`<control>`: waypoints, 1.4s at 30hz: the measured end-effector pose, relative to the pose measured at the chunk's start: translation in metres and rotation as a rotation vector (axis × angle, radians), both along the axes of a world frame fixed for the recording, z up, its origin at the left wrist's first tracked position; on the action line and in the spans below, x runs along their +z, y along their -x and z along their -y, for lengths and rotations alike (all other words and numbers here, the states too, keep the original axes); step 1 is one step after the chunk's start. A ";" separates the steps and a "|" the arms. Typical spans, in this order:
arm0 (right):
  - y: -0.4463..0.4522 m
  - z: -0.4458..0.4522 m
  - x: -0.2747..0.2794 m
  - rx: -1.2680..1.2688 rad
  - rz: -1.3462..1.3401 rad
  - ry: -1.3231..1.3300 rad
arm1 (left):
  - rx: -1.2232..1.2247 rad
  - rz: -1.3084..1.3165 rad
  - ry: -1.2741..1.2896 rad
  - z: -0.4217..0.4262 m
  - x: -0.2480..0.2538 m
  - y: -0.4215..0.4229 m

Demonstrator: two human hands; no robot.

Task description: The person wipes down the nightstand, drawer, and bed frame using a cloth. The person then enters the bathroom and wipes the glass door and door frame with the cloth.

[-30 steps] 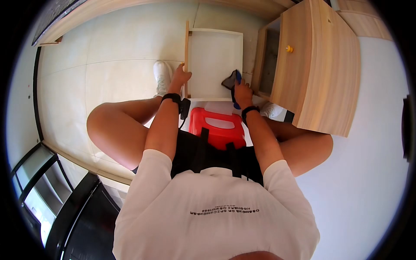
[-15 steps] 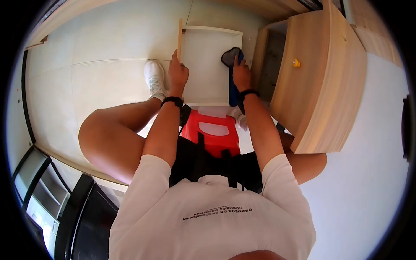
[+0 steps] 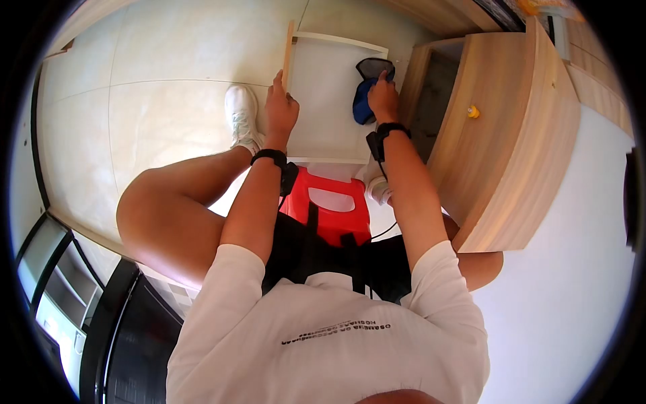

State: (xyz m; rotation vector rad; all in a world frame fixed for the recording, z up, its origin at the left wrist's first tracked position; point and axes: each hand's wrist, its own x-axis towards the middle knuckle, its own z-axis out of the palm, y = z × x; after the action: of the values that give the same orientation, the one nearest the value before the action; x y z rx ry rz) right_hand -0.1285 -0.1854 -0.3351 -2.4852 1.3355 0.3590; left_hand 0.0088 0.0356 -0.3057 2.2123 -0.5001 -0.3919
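A white drawer box [image 3: 330, 87] with a wood-look front panel [image 3: 289, 50] lies between my feet. My left hand [image 3: 281, 111] grips that panel, index finger stretched along it and the other fingers curled over into the drawer. My right hand [image 3: 383, 99] is closed on a blue and dark grey cloth [image 3: 363, 101] at the drawer's right side. The cloth is bunched, its grey part [image 3: 375, 67] beyond my fingers and its blue part beside my hand. Exactly what kind of cloth it is, I cannot make out.
A red plastic stool [image 3: 333, 219] is beneath me. On the right stands a wooden cabinet with an open compartment [image 3: 437, 101] and a pulled-out drawer front with a yellow knob [image 3: 473, 112]. My white shoe [image 3: 241, 111] is left of the drawer. A black strap device sits on each wrist.
The blue part of the cloth, stretched long towards me along the drawer's right side before, is now bunched beside my right hand. My right hand has shifted slightly up and right; the whole view moved a little.
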 end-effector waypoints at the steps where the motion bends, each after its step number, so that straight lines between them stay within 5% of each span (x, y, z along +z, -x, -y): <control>1: 0.010 -0.006 -0.001 -0.017 -0.010 -0.030 | 0.010 -0.027 -0.042 0.000 0.001 0.000; 16: -0.001 0.014 -0.009 -0.010 0.024 0.077 | 0.009 -0.065 -0.064 -0.001 0.000 -0.001; 23: -0.076 0.029 -0.002 -0.316 0.122 0.058 | 0.001 -0.065 -0.032 0.000 -0.003 -0.001; 33: -0.153 -0.041 -0.007 0.206 0.544 -0.216 | -0.010 -0.034 -0.004 0.002 -0.002 0.000; 42: -0.128 -0.013 0.011 0.158 0.366 -0.060 | 0.010 -0.067 -0.072 0.002 0.003 -0.001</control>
State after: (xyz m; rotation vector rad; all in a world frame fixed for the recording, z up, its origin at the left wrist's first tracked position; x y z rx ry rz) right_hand -0.0002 -0.1727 -0.3238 -2.4599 0.9728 -0.0254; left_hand 0.0102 0.0336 -0.3028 2.2614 -0.4449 -0.4842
